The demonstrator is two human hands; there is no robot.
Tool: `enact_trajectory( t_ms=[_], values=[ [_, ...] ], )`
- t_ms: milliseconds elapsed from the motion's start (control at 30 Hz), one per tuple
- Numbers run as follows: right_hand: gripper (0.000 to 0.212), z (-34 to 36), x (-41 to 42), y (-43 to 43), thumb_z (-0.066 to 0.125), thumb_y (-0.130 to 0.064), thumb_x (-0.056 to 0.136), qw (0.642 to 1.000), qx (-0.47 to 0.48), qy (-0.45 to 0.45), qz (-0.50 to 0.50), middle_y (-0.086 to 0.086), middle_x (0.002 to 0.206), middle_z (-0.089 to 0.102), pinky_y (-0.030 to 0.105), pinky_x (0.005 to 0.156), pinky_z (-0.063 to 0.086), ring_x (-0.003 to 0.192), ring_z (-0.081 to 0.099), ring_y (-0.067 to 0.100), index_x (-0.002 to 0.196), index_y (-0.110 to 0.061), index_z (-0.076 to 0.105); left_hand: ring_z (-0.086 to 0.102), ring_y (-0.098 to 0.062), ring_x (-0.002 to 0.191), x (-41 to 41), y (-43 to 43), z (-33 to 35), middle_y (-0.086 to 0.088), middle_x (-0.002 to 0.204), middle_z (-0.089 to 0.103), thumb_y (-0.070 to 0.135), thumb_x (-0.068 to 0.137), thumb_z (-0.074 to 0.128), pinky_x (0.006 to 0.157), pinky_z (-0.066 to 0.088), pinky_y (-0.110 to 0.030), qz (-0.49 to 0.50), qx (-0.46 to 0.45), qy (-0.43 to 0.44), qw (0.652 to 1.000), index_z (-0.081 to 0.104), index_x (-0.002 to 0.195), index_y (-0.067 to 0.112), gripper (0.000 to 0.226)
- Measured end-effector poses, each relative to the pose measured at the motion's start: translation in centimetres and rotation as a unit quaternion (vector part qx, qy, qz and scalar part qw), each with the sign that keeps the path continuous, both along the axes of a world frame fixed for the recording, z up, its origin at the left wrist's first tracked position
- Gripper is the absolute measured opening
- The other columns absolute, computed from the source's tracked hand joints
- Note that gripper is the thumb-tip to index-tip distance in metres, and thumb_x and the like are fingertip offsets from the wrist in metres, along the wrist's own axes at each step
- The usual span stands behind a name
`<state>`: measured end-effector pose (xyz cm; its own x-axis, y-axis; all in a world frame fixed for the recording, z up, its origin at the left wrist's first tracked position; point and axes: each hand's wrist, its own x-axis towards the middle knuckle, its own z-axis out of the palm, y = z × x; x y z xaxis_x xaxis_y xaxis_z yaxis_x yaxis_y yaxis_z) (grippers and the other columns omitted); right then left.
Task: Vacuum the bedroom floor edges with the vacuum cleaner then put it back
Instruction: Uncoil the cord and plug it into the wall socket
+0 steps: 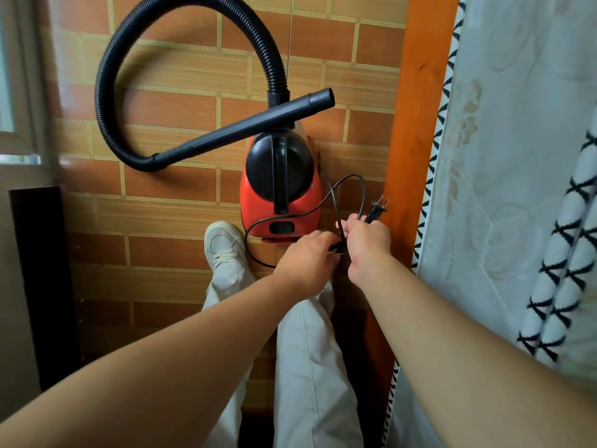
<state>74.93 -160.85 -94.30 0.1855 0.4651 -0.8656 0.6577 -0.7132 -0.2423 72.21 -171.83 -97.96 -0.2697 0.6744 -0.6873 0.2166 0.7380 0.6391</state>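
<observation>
Below, the red vacuum cleaner [281,185] stands on the tiled floor [168,221] just beside the orange bed frame [416,124], its long axis pointing away from the person; its black wand [245,127] lies across it. Both hands are closed on the power cord [352,189]: the left hand [307,257] pinches a loop; the right hand [368,240] grips near the plug [378,210].

Both hands [307,253] [366,240] gripping black cord [350,189] (plug [376,210] up), red vac [281,185] on tile floor [168,202]
</observation>
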Motion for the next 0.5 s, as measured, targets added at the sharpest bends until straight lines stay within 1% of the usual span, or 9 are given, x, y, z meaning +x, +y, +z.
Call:
enact_trajectory(
  t_ms=[67,133,200,267,300,333,400,500],
  values=[
    [0.015,0.5,0.3,-0.2,0.057,-0.013,0.100,1.000,-0.006,0.004,0.003,-0.003,0.096,0.063,0.032,0.075,0.042,0.087,0.060,0.015,0.114,-0.012,0.061,0.057,-0.021,0.107,0.3,-0.4,0.2,0.000,0.115,0.063,0.026,0.101,0.055,0.090,0.050,-0.037,0.028,-0.007,-0.002,1.000,0.062,0.127,0.021,0.027],
    [0.013,1.0,0.5,-0.4,0.054,-0.015,0.102,1.000,-0.010,0.006,0.006,-0.008,0.090,0.056,0.035,0.080,0.039,0.078,0.050,0.010,0.114,-0.017,0.058,0.056,-0.020,0.104,0.6,-0.7,0.6,0.001,0.111,0.063,0.027,0.100,0.057,0.089,0.051,-0.039,0.049,-0.016,-0.005,0.999,0.063,0.123,0.022,0.025],
    [0.011,1.9,0.6,-0.8,0.052,-0.019,0.104,1.000,-0.012,0.010,0.001,-0.011,0.090,0.054,0.036,0.083,0.039,0.083,0.052,0.013,0.113,-0.023,0.058,0.057,-0.021,0.102,0.9,-0.9,1.3,0.000,0.109,0.062,0.026,0.099,0.058,0.088,0.052,-0.042,0.060,-0.022,-0.001,0.998,0.064,0.123,0.020,0.025],
    [0.019,2.7,0.9,-1.1,0.050,-0.022,0.106,1.000,-0.011,0.009,0.009,-0.008,0.095,0.057,0.036,0.086,0.040,0.096,0.052,0.018,0.123,-0.023,0.059,0.058,-0.021,0.102,1.3,-1.1,2.3,0.000,0.109,0.060,0.026,0.099,0.060,0.087,0.051,-0.041,0.066,-0.025,0.003,0.997,0.063,0.125,0.018,0.027],
    [0.024,3.4,1.1,-1.1,0.049,-0.022,0.106,1.000,-0.010,0.006,0.019,-0.006,0.100,0.056,0.035,0.086,0.040,0.098,0.051,0.018,0.129,-0.021,0.058,0.058,-0.021,0.101,1.5,-1.2,2.8,0.000,0.108,0.058,0.026,0.099,0.060,0.086,0.050,-0.040,0.063,-0.025,0.003,0.998,0.063,0.125,0.018,0.027],
    [0.026,4.0,1.3,-1.2,0.048,-0.022,0.107,1.000,-0.006,0.004,0.026,-0.004,0.102,0.056,0.033,0.084,0.040,0.096,0.051,0.017,0.131,-0.019,0.058,0.058,-0.021,0.101,1.7,-1.3,3.4,0.001,0.107,0.057,0.027,0.100,0.060,0.086,0.050,-0.039,0.059,-0.024,0.005,0.998,0.062,0.127,0.018,0.028],
    [0.028,5.6,1.8,-1.2,0.048,-0.020,0.107,1.000,0.001,0.005,0.025,-0.003,0.102,0.056,0.030,0.079,0.042,0.091,0.053,0.017,0.134,-0.019,0.057,0.060,-0.020,0.103,2.1,-1.6,4.9,0.001,0.110,0.057,0.028,0.101,0.059,0.086,0.051,-0.038,0.054,-0.021,0.007,0.998,0.061,0.131,0.020,0.031],
    [0.032,8.6,2.4,-1.5,0.048,-0.018,0.106,1.000,0.002,0.015,0.006,0.002,0.116,0.060,0.036,0.089,0.047,0.099,0.056,0.020,0.136,-0.019,0.056,0.061,-0.021,0.106,2.6,-2.1,7.9,0.001,0.119,0.057,0.029,0.102,0.057,0.087,0.050,-0.037,0.042,-0.009,0.019,0.999,0.058,0.135,0.023,0.034]
  ],
)
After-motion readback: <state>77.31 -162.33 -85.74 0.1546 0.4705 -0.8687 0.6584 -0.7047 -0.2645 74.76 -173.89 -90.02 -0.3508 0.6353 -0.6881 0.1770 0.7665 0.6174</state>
